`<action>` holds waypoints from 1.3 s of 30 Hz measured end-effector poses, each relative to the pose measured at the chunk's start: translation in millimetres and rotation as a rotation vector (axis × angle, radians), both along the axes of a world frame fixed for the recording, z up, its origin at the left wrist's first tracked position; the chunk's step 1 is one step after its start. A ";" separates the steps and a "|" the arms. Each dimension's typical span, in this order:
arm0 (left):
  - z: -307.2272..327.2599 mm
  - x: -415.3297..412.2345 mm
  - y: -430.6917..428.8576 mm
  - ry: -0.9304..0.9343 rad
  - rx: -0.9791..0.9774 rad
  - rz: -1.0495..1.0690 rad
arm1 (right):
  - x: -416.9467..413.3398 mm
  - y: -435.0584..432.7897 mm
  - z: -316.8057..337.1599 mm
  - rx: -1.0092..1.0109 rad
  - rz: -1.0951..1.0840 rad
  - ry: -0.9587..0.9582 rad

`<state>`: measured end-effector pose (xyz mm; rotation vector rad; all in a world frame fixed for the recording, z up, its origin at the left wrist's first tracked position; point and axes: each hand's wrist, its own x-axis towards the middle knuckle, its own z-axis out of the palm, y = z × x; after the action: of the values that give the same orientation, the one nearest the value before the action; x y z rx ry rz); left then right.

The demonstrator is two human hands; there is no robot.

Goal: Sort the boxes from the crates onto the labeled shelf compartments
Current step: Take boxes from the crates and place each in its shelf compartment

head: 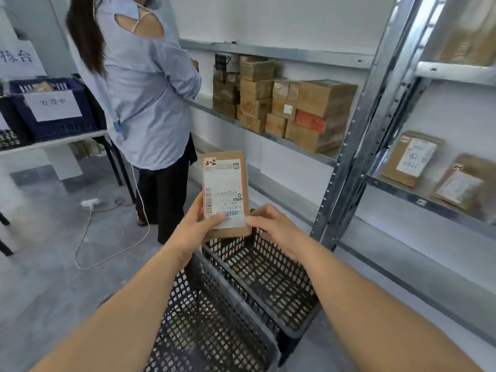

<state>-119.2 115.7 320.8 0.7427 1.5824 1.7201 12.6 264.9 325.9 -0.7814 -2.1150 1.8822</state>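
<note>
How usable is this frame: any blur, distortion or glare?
Head view: wide-angle bending bows the shelf upright; the right-edge parcels are soft; the held box is fairly sharp, though its label's fine print is unreadable; even lighting, no strong glare.

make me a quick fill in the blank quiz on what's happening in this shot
1. The left hand and right hand hold one flat box above a black ____.
2. The box's handwritten corner mark reads ____.
3. The crate under the hands looks ____.
4. The blue crate sits on a ____.

Missing words: crate; 3-2; empty; table
</note>
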 end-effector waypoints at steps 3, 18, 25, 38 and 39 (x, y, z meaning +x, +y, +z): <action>6.0 11.6 21.3 0.066 -0.040 -0.104 | 21.0 23.6 4.0 -0.024 -0.030 0.081; 38.0 159.9 170.0 0.326 -0.011 -0.410 | 205.1 133.2 20.8 0.064 -0.271 0.154; 47.9 251.7 243.3 0.452 -0.004 -0.468 | 342.2 179.9 34.9 0.134 -0.383 0.162; 34.5 423.8 356.1 1.049 -0.192 -0.541 | 539.1 226.6 32.5 0.241 -0.617 0.151; 35.1 436.8 362.3 1.084 -0.201 -0.557 | 550.7 228.1 32.0 0.239 -0.641 0.157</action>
<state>317.5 478.1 355.9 1.9781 1.8643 0.7059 563.3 493.0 357.9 -1.0523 -1.6744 1.2831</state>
